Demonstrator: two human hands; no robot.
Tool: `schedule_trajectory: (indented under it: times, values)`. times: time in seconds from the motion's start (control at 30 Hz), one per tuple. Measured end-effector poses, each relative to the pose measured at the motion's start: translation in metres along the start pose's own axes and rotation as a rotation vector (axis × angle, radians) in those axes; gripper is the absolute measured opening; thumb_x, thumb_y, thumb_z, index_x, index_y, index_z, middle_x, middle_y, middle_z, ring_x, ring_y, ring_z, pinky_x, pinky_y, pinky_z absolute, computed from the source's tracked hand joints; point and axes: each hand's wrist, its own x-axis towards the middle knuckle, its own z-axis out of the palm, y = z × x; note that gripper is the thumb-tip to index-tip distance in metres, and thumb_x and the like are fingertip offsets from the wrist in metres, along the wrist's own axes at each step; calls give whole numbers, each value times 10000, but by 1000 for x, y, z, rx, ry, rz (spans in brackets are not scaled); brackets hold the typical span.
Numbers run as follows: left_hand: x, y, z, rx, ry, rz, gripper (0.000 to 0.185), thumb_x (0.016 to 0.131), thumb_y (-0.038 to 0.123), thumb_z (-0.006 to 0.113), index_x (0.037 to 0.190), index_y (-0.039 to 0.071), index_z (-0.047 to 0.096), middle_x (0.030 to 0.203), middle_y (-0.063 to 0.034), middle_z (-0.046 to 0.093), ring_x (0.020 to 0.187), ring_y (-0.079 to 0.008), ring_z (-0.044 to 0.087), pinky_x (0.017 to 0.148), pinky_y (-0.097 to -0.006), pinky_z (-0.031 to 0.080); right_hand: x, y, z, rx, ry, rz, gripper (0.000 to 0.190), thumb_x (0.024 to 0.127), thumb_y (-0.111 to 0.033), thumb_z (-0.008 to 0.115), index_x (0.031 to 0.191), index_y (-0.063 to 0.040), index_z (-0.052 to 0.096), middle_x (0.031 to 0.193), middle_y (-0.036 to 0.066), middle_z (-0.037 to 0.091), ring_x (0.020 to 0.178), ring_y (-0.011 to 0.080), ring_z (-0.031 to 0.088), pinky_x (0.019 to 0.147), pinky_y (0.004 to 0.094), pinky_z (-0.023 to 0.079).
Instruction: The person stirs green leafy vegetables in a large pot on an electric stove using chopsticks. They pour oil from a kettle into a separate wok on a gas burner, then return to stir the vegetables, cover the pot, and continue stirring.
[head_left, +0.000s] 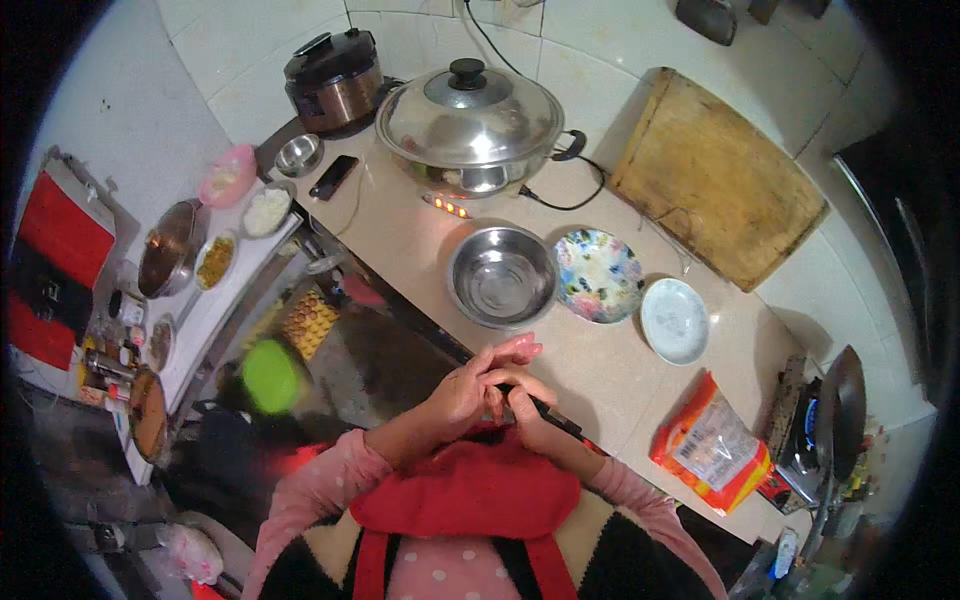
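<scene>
Both hands meet in front of my chest, over the counter's front edge. My left hand (474, 384) has its fingers stretched out to the right, pinkish at the tips. Against it, my right hand (529, 411) lies with bent fingers across the left palm. A dark strip shows between and beside the fingers; whether it is a held thing or the counter edge I cannot tell. Just beyond the hands stands a bare stainless steel bowl (469, 289). Next to it are a flower-patterned plate (600, 276) and a white dish (675, 321).
A lidded steel electric wok (471, 124) with lit indicators, a rice cooker (335, 90) and a phone (334, 178) stand at the back. A wooden cutting board (720, 180) leans on the wall. At right, an orange-red packet (711, 450) lies near a lit gas burner (810, 424) and pan (849, 412).
</scene>
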Motion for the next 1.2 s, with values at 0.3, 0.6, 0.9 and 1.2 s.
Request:
schedule_trajectory:
  times: [0.3, 0.6, 0.9, 1.2]
  values:
    - [5, 46, -97, 517, 188, -110, 405, 935, 262, 459, 1280, 53, 427, 1177, -48, 502, 998, -111, 480, 812, -248, 428, 103, -73, -45, -710, 253, -562, 397, 945, -338, 369, 896, -15, 594, 1063, 127, 419, 948, 251, 483, 844, 388, 422]
    - [39, 74, -180, 180, 467, -159, 247, 912, 207, 496, 1076, 30, 551, 982, -68, 603, 901, -154, 570, 752, -262, 453, 49, 5, -163, -825, 1132, 365, 213, 878, -116, 509, 1041, 14, 554, 657, 43, 534, 483, 101, 476, 459, 238, 407]
    - [93, 116, -203, 332, 103, -241, 239, 923, 202, 479, 1044, 10, 554, 951, -68, 600, 856, -149, 568, 756, -275, 450, 47, 102, -205, 29, 1320, 464, 236, 790, -176, 560, 891, 35, 522, 628, 83, 546, 400, 124, 460, 334, 235, 307]
    - [100, 117, -223, 357, 74, -294, 212, 915, 165, 492, 1031, 2, 562, 953, -73, 600, 850, -137, 567, 741, -265, 456, 55, 67, -203, -338, 1454, 333, 126, 791, -124, 512, 802, 2, 519, 555, 75, 527, 378, 130, 464, 322, 236, 288]
